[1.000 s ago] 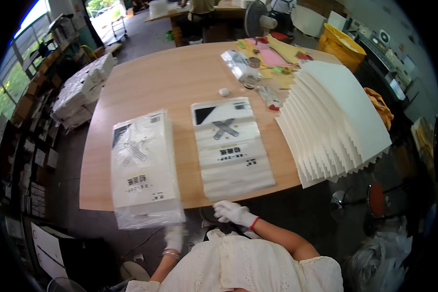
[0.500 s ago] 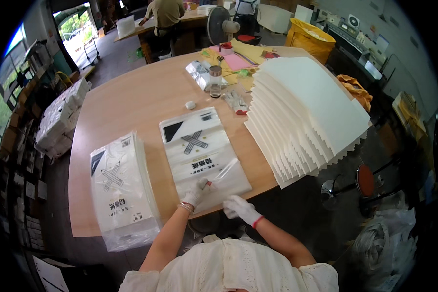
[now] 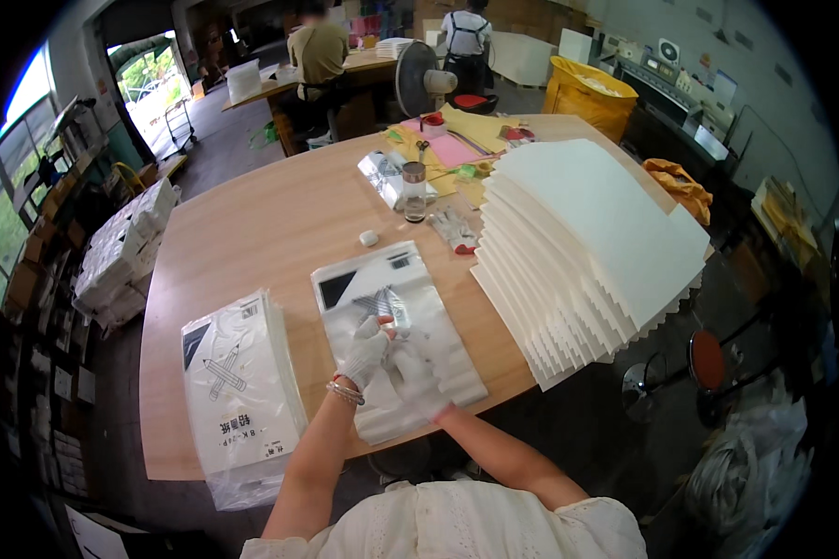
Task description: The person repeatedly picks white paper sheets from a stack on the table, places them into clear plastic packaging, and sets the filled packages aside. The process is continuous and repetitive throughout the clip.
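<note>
A stack of clear printed plastic bags [image 3: 340,291] lies at the table's near middle, its crossed-pencil picture partly covered by my hands and raised film. My left hand [image 3: 368,352], in a white glove with bare fingertips, is over the middle of the stack, fingers closed on the top plastic bag's film. Beside it on the right, my gloved right hand [image 3: 418,380] is over the same bag, its fingers smeared by motion. To the left sits a pile of filled bags [image 3: 238,382] with white sheets inside. On the right, a fanned stack of large white paper sheets [image 3: 597,219] reaches the table edge.
Beyond the bags are a small white lump [image 3: 369,238], a glass jar [image 3: 414,196], a spare glove [image 3: 455,228], a silver packet [image 3: 382,177] and scissors [image 3: 422,147]. A fan [image 3: 424,79] stands behind the table. Two people work farther back. A red-seated stool [image 3: 706,361] is at the right.
Both hands have moved from the bag's near edge up to its middle, the right one leftward beside the left. The bag's printed lower part no longer shows. The view has tilted up slightly.
</note>
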{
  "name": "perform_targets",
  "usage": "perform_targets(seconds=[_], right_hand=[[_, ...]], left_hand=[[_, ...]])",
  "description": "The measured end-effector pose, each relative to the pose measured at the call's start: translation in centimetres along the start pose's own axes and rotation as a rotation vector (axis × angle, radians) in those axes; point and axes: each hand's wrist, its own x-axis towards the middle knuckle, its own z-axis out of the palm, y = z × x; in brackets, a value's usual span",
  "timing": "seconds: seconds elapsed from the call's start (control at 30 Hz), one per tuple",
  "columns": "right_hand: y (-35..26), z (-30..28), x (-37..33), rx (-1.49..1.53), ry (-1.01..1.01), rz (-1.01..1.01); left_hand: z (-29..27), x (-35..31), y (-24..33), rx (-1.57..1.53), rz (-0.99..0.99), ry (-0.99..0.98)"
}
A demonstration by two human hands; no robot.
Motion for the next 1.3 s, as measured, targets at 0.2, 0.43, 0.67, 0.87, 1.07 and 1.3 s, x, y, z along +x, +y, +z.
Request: perform_targets(seconds=[0.2, 0.43, 0.67, 0.87, 1.07, 1.3], right_hand=[[2.8, 0.6, -3.1, -0.236, -0.041, -0.214], [-7.3, -31.8, -7.0, -0.748, 0.330, -0.416], [-2.2, -42.7, -5.1, -0.199, 0.258, 0.015], [-6.9, -39.3, -5.2, -0.668, 0.222, -0.504], [-8.8, -38.3, -13.4, -0.078, 0.046, 0.073], [-7.1, -24.9, -15.0, 0.821, 0.559, 0.249]], left_hand=[[0.9, -2.0, 3.0, 0.710, 0.389, 0.071], [1.4, -8.2, 4.9, 0.860, 0.886, 0.338], [7.3, -11.7, 6.5, 0.383, 0.667, -0.312], [14.9, -13.0, 12.7, -0.747, -0.165, -0.998], [10.7, -15.4, 15.6, -0.442, -0.288, -0.810], [9.1, -19.2, 10.1, 0.324, 0.614, -0.553]])
